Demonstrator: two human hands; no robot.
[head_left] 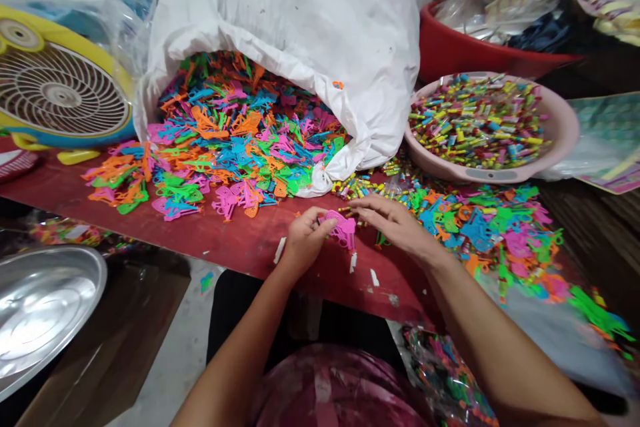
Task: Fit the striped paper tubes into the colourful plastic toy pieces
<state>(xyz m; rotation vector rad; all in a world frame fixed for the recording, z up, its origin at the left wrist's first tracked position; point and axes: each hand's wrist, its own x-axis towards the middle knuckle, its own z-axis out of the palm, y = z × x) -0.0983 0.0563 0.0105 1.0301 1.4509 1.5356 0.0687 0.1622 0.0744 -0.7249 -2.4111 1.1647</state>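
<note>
1. L grip (304, 235) pinching pink plastic pc (342, 227) over red tabletop (240, 233), near ctr.
2. R grip (394, 222) hovering just right of pc, fingers half-bent; can't tell if holding anything.
3. White sack (300, 13) lying far ctr., multicol. pcs (240, 143) filling its mouth.

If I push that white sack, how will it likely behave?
The white sack will probably fold rather than slide stiffly, since its edge is creased and slumped. It could spill more, as loose plastic pieces already fan out from its opening. It may feel heavy, given how many pieces show inside, though its full contents are hidden.
</note>
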